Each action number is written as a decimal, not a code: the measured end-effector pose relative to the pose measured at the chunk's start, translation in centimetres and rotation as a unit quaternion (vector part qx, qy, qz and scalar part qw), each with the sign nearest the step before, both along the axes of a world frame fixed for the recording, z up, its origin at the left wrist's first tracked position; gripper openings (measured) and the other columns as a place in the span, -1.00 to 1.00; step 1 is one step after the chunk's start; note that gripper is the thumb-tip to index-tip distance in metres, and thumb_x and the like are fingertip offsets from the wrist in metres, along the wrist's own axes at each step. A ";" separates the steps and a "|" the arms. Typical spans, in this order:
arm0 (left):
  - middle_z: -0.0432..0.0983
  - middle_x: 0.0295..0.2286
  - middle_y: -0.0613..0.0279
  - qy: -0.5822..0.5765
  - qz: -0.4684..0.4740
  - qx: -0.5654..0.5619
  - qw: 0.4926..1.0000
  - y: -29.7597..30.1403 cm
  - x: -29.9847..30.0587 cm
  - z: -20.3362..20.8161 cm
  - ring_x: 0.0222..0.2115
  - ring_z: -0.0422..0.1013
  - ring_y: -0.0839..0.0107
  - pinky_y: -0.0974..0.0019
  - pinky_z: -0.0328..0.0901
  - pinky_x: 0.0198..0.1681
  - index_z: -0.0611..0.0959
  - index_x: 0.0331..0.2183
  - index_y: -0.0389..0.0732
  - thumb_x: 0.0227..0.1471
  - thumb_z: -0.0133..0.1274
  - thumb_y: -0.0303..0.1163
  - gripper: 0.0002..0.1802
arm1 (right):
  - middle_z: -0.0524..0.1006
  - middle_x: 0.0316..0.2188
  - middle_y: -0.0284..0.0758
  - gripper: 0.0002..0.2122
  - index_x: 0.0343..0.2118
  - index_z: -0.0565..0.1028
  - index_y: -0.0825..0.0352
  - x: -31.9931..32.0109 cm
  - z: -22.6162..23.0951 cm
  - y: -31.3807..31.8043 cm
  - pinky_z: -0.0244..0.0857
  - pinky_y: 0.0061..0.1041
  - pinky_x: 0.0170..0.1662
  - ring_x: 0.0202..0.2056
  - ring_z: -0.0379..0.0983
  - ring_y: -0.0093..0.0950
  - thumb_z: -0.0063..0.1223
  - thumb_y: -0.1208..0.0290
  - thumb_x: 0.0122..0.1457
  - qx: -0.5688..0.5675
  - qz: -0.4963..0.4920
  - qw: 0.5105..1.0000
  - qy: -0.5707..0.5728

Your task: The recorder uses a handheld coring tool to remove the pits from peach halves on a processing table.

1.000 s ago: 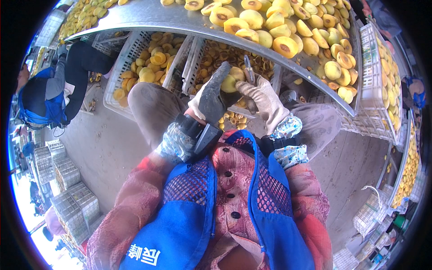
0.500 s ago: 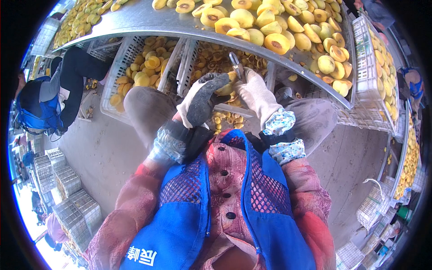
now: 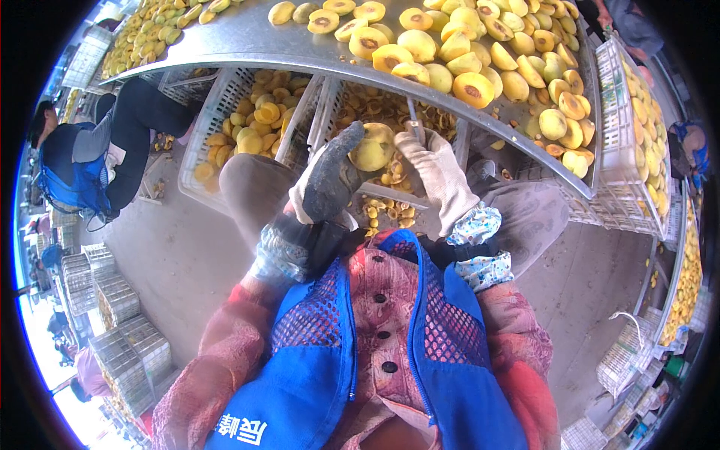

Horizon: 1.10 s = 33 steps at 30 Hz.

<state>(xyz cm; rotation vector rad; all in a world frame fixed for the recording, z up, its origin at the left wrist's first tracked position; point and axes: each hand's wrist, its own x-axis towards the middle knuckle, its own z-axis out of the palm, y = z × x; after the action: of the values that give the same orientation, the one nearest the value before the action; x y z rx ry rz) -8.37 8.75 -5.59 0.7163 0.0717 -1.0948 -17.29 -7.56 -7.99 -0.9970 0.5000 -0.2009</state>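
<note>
My left hand [image 3: 330,176], in a white glove with a dark grey palm, is closed round a yellow peach half [image 3: 373,148], its rounded face toward me. Beside it, my right hand [image 3: 435,169], in an off-white knit glove, grips a metal pitting tool [image 3: 413,110] whose narrow shaft points away from me. The tool and the fruit are apart. Both hands hover over a crate of peach scraps [image 3: 360,105] beneath the table edge. On the metal table [image 3: 292,49] lie many halves [image 3: 472,88], several showing brown pit hollows.
A white crate of yellow peach halves [image 3: 262,112] stands left of my hands, between me and a seated co-worker [image 3: 82,165]. At the right, another full crate [image 3: 634,135] rests against the table. Stacked crates [image 3: 124,330] stand behind at left. More scraps [image 3: 390,210] lie below my hands.
My hands have drawn apart, and the peach half has come into plain view in the left. The tool's looped end has turned away from me. The view has shifted slightly.
</note>
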 end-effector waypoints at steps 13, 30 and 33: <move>0.43 -0.51 0.41 -0.175 -0.038 0.176 0.968 -0.2 -1.3 -0.1 -0.65 0.29 0.67 0.55 0.18 -0.62 0.54 -0.07 -0.22 0.13 0.01 -0.23 -0.63 | 0.51 -0.26 0.03 -0.61 -0.06 0.35 0.41 0.0 2.6 -1.5 0.25 -0.28 -0.04 -0.12 0.43 -0.04 0.06 0.31 0.09 -0.515 0.180 0.798 0.255; 0.49 -0.30 0.29 -0.194 -0.007 0.124 0.973 -0.5 -1.5 1.4 -0.33 0.42 0.53 0.39 0.35 -0.21 0.52 -0.12 -0.23 0.16 0.01 -0.31 -0.72 | 0.52 -0.38 -0.40 -0.78 -0.11 0.36 0.29 -1.4 2.7 0.7 0.36 -0.60 -0.34 -0.45 0.44 -0.56 0.03 0.51 0.18 -0.200 -0.056 0.976 0.065; 0.50 -0.30 0.31 -0.172 0.006 0.133 0.976 -1.0 -1.6 1.1 -0.26 0.41 0.52 0.37 0.31 -0.12 0.53 -0.14 -0.22 0.15 0.03 -0.30 -0.73 | 0.53 -0.40 -0.30 -0.80 -0.15 0.37 0.28 -1.4 1.8 1.1 0.36 -0.47 -0.33 -0.44 0.48 -0.44 0.05 0.46 0.17 -0.343 -0.074 0.936 0.035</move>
<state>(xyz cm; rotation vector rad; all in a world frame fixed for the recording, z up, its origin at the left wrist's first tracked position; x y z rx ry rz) -9.95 7.73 -4.48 1.1383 -0.0756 -0.9452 -18.70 -6.45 -6.16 -1.6549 0.5860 -0.4992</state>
